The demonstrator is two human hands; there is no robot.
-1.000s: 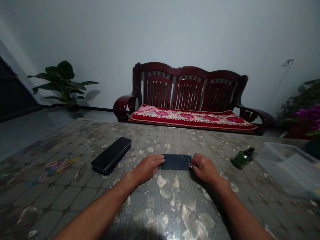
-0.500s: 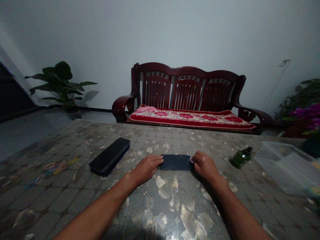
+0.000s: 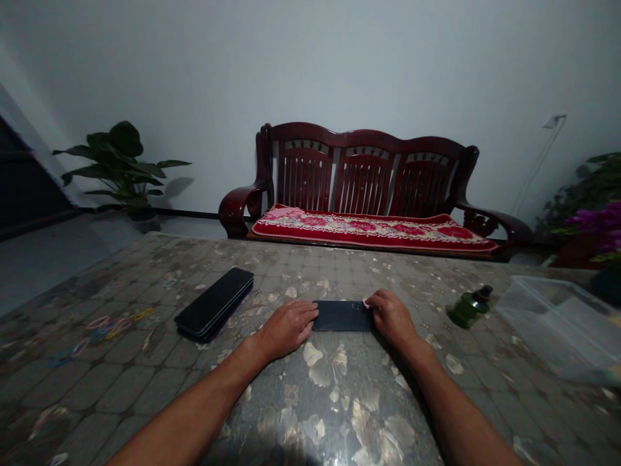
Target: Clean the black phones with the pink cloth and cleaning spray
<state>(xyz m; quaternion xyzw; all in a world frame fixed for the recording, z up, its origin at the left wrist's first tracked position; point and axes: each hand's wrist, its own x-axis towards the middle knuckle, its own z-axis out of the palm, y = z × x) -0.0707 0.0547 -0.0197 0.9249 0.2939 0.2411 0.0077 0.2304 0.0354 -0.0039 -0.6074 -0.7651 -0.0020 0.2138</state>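
Observation:
A dark phone [image 3: 339, 316] lies face down on the patterned tabletop in front of me, its long side running left to right. My left hand [image 3: 290, 325] grips its left end, fingers closed over the edge. At the other end, my right hand [image 3: 391, 317] pinches a small pale pink piece of cloth or paper [image 3: 366, 302] and presses it on the phone's back around the camera corner. Most of that piece is hidden under my fingers. To the left rests a stack of dark phones [image 3: 216, 303], apart from both hands.
Several coloured rubber bands [image 3: 114, 327] lie far left. A green spray bottle [image 3: 469, 307] and a clear plastic box [image 3: 557, 323] stand on the right. Beyond the table [image 3: 286, 259] are a wooden bench [image 3: 363, 171] with a red floral cover and a potted plant [image 3: 123, 165].
My right hand has shifted slightly up and left over the phone's camera corner, the pink piece moving with it. My left hand stays on the phone's left end.

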